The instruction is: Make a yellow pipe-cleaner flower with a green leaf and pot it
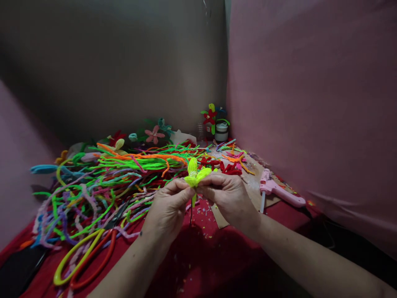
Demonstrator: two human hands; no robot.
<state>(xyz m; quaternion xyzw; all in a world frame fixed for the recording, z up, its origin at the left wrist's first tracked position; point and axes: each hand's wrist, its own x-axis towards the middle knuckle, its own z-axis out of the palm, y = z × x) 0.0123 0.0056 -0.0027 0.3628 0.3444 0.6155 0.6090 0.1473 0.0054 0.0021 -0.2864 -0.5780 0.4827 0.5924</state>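
A bright yellow pipe-cleaner flower (192, 177) is held up in the middle of the view, its petals spread and a thin stem hanging below. My left hand (169, 207) pinches it from the left with thumb and forefinger. From the right, my right hand (228, 194) pinches a petal beside the centre, fingers curled. Both hands are above the red cloth, with the fingertips close together. The exact grip points are partly hidden behind the fingers.
Loose coloured pipe cleaners (133, 163) pile up on the left, with yellow-and-orange-handled scissors (83, 256) in front. A pink glue gun (281, 190) rests on cardboard (256, 191) at right. Finished flowers (154, 135) and a lidded jar (221, 132) stand behind. Pink cloth (310, 103) hangs right.
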